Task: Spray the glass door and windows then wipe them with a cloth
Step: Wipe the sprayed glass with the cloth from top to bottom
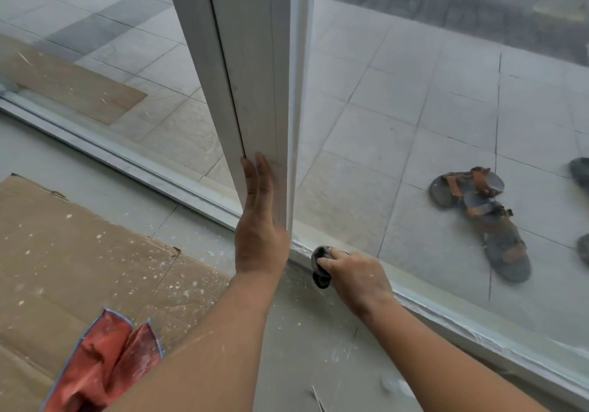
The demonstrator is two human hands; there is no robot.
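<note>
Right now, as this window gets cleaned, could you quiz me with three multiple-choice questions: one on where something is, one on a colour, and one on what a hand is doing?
1. Where is the grey cloth?
A. In a bucket
B. At the foot of the window glass, beside the white frame post
C. Hung on a door handle

2. What colour is the dusty fabric at lower left?
A. Red
B. Green
C. Yellow

3. How is the left hand?
A. Gripping a spray bottle
B. Clenched in the air
C. Flat against the frame post

Answers:
1 B: the right hand grips it at the glass's lower edge, next to the post.
2 A: it is red with a blue edge.
3 C: its fingers lie straight on the post.
</note>
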